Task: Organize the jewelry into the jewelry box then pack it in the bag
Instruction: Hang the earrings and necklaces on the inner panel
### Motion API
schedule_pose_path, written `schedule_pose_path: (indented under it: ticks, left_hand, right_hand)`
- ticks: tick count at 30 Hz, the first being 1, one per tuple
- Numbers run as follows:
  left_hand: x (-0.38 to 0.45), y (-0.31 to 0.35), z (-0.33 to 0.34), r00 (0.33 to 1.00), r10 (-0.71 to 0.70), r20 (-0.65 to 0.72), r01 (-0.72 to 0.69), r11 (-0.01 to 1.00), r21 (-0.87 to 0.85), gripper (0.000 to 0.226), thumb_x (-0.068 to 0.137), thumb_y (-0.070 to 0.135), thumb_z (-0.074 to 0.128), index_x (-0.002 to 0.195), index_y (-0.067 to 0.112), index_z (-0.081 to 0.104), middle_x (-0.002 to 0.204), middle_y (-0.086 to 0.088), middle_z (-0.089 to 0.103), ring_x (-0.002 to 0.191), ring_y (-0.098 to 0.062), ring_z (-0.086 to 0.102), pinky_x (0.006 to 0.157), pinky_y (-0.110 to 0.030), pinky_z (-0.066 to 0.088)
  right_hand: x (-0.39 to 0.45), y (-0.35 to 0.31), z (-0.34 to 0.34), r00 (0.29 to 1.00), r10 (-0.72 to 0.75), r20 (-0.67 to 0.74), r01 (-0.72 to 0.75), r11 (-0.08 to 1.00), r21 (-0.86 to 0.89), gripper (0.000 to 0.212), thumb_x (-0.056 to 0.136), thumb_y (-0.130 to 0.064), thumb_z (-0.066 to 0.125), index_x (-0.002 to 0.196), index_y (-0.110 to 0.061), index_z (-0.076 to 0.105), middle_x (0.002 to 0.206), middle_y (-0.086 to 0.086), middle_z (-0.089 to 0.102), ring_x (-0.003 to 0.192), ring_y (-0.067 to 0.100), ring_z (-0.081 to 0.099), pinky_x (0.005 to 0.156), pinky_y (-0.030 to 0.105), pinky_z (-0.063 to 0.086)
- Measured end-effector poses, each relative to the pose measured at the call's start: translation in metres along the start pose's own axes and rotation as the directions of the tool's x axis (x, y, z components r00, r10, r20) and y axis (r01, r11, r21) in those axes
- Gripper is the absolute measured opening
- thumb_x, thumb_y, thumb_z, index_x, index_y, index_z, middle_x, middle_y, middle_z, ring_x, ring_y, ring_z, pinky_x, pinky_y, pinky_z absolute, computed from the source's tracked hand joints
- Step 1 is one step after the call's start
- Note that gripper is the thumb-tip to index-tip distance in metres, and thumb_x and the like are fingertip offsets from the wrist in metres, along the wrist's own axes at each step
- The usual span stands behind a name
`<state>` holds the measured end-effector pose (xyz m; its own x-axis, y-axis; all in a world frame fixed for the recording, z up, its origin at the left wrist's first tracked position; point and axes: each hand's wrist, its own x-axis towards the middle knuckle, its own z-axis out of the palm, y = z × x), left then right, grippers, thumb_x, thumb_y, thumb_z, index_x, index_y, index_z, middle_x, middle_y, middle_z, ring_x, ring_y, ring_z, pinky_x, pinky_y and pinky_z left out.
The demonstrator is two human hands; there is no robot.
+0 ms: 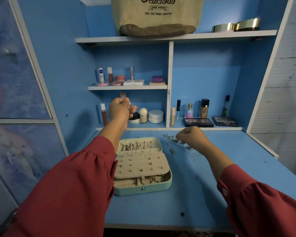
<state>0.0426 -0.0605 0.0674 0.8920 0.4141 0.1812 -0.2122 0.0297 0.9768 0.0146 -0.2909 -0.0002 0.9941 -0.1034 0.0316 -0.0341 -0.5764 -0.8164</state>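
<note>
An open mint jewelry box (168,181) lies on the blue desk, with a beige earring panel (140,165) full of studs and chains in the lid section (138,145). My left hand (120,107) is raised above and behind the box, pinching a small silver ring (129,103). My right hand (191,136) is curled over a pile of loose silver jewelry (171,140) to the right of the box, fingertips in the pile. What those fingers hold is hidden. A beige canvas bag (157,14) stands on the top shelf.
Cosmetics bottles, jars and palettes (197,122) line the lower shelves behind the desk. Two gold bangles (236,25) sit on the top shelf right of the bag. A small dark spot (182,214) marks the desk front.
</note>
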Motion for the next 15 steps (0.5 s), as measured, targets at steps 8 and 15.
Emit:
schedule_pose_path:
  ticks: [8,15]
  left_hand:
    - [-0.003,-0.038,-0.007,0.993,0.009,0.121,-0.053,0.930,0.363,0.016,0.100,0.022,0.046,0.097,0.012,0.058,0.071,-0.003,0.054,0.058,-0.013,0.046,0.053,-0.025,0.036]
    - [-0.030,-0.078,0.007,0.854,-0.155,0.496,-0.206,0.776,0.596,0.023,0.101,0.017,0.038,0.085,0.022,0.054,0.086,-0.001,0.069,0.076,-0.021,0.057,0.061,-0.028,0.039]
  right_hand:
    - [0.004,-0.014,0.000,0.982,0.117,-0.150,-0.005,0.807,0.591,0.016,0.099,-0.014,0.045,0.104,-0.003,0.056,0.075,0.007,0.065,0.064,0.016,0.062,0.063,0.028,0.051]
    - [0.000,-0.060,-0.004,0.971,-0.037,-0.237,0.189,0.729,0.658,0.017,0.098,-0.012,0.040,0.104,-0.002,0.053,0.083,0.013,0.069,0.069,0.020,0.066,0.064,0.029,0.053]
